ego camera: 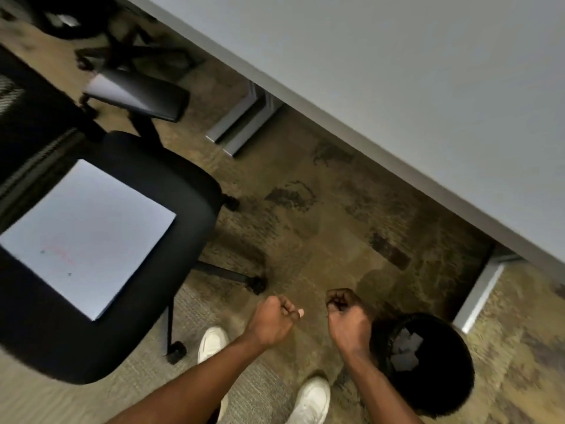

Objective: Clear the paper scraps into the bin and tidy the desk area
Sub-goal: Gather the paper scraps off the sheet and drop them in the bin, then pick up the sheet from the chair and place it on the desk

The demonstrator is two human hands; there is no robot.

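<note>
A round black bin (440, 371) stands on the carpet at the lower right, with several pale paper scraps (405, 348) inside it. My right hand (347, 313) is a closed fist just left of the bin's rim, with nothing visible in it. My left hand (273, 316) is also curled shut a little further left, above the floor, and no scrap shows in it. A stack of white paper (85, 237) lies on the seat of a black office chair (171, 191) at the left.
The grey desk top (397, 87) fills the upper right, with its metal legs (241, 123) on the patterned carpet. A second chair base (128, 53) stands at the top left. My white shoes (312, 399) are at the bottom.
</note>
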